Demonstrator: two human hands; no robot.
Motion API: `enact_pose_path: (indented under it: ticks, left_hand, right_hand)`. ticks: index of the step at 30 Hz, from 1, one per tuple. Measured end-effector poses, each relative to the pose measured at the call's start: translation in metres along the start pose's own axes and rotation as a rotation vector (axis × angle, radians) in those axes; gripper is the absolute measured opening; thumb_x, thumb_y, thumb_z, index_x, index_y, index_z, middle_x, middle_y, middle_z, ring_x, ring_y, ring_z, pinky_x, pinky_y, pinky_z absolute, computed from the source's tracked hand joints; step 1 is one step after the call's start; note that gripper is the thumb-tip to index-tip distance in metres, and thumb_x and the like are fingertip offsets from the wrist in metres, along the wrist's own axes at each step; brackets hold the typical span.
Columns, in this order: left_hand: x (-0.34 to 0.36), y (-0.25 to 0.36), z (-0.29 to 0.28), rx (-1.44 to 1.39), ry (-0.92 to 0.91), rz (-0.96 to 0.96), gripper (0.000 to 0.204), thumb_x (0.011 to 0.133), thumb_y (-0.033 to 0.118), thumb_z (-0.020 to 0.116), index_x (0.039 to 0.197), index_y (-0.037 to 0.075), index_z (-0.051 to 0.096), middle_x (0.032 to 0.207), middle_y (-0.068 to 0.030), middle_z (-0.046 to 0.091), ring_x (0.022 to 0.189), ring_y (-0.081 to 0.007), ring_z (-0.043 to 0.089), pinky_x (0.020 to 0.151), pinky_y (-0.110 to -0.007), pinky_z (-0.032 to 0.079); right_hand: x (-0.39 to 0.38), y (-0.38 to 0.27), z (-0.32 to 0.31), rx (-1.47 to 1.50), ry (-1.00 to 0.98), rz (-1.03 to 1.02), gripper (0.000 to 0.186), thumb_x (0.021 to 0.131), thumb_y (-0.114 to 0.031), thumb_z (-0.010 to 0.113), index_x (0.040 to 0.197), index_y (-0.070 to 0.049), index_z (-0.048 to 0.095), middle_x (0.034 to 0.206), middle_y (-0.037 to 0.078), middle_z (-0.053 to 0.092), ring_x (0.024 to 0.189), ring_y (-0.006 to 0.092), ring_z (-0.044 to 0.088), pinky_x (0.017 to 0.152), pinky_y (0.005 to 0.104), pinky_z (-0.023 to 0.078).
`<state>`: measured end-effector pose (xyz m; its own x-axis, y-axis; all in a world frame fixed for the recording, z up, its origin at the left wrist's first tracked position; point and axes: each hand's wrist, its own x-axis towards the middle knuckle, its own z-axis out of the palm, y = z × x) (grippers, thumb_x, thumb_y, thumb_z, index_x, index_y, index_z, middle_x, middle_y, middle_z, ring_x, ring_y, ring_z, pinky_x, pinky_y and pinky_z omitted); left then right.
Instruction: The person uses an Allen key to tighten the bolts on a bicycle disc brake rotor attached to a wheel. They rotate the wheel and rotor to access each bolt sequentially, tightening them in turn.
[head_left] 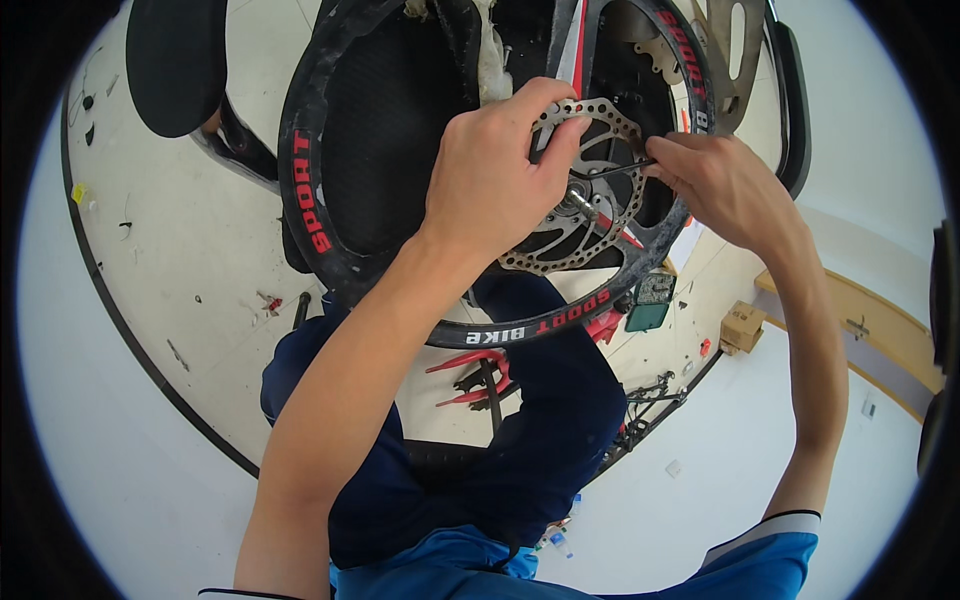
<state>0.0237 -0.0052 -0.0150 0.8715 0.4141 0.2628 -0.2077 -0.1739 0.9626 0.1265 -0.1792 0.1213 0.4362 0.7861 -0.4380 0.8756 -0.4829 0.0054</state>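
A black bicycle wheel point(304, 160) with red and white lettering lies in front of me, a perforated brake disc point(545, 262) at its hub. A threaded axle point(580, 202) sticks out of the middle. My left hand point(500, 160) is closed at the disc's upper left edge, its thumb and fingertips gripping the rim. From the right, my right hand point(715, 185) pinches a thin dark hex key point(622, 170). The key lies across the disc toward the hub, where its far tip is hard to make out.
At upper left stands a black padded stool point(178, 60). A green case point(652, 302), a cardboard box point(742, 326) and red forked parts point(475, 362) lie beyond my lap. Small scraps dot the pale floor point(150, 290). A metal bracket point(738, 60) rises at upper right.
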Motion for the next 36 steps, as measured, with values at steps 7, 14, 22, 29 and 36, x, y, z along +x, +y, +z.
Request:
enact_pose_path:
  ticks: [7, 14, 22, 29, 36]
  left_hand:
    - [0.001, 0.003, -0.001, 0.013, -0.023, -0.009, 0.019, 0.09, 0.017, 0.077, 0.105, 0.005, 0.073, 0.057, -0.0042, 0.056, 0.047, -0.0072, 0.04, 0.045, -0.025, 0.032]
    - [0.001, 0.0, 0.001, 0.008, -0.003, 0.009, 0.02, 0.089, 0.016, 0.078, 0.105, 0.005, 0.073, 0.057, -0.0037, 0.054, 0.047, -0.0074, 0.04, 0.045, -0.025, 0.032]
    - [0.001, 0.001, -0.002, 0.012, -0.022, 0.001, 0.02, 0.089, 0.016, 0.078, 0.105, 0.005, 0.073, 0.057, -0.0028, 0.055, 0.047, -0.0063, 0.039, 0.045, -0.025, 0.03]
    - [0.001, 0.001, 0.0, 0.01, -0.018, 0.004, 0.02, 0.089, 0.016, 0.078, 0.105, 0.005, 0.073, 0.058, -0.0038, 0.057, 0.047, -0.0066, 0.04, 0.045, -0.025, 0.031]
    - [0.0, 0.003, 0.0, 0.028, -0.015, -0.001, 0.02, 0.089, 0.017, 0.078, 0.104, 0.004, 0.073, 0.062, -0.0052, 0.063, 0.047, -0.0068, 0.044, 0.046, -0.024, 0.034]
  right_hand:
    - [0.021, 0.012, -0.014, -0.261, 0.121, -0.205, 0.02, 0.089, -0.017, 0.069, 0.098, -0.003, 0.059, 0.085, 0.011, 0.058, 0.077, 0.0312, 0.064, 0.064, 0.042, 0.052]
    - [0.011, 0.015, -0.008, -0.297, 0.091, -0.225, 0.019, 0.088, -0.015, 0.07, 0.097, -0.003, 0.059, 0.083, 0.011, 0.056, 0.076, 0.0282, 0.063, 0.065, 0.0403, 0.052]
    - [0.008, 0.006, -0.013, -0.315, 0.015, -0.136, 0.018, 0.088, -0.011, 0.069, 0.1, -0.003, 0.059, 0.081, 0.01, 0.056, 0.075, 0.0288, 0.063, 0.064, 0.0403, 0.052]
    - [0.007, 0.006, 0.004, -0.249, 0.128, -0.123, 0.017, 0.098, -0.022, 0.062, 0.094, -0.005, 0.056, 0.076, 0.01, 0.062, 0.071, 0.0316, 0.067, 0.057, 0.0401, 0.051]
    - [-0.018, -0.014, 0.033, -0.125, 0.16, 0.072, 0.019, 0.098, -0.018, 0.063, 0.092, -0.004, 0.052, 0.072, 0.012, 0.058, 0.064, 0.034, 0.062, 0.055, 0.0428, 0.047]
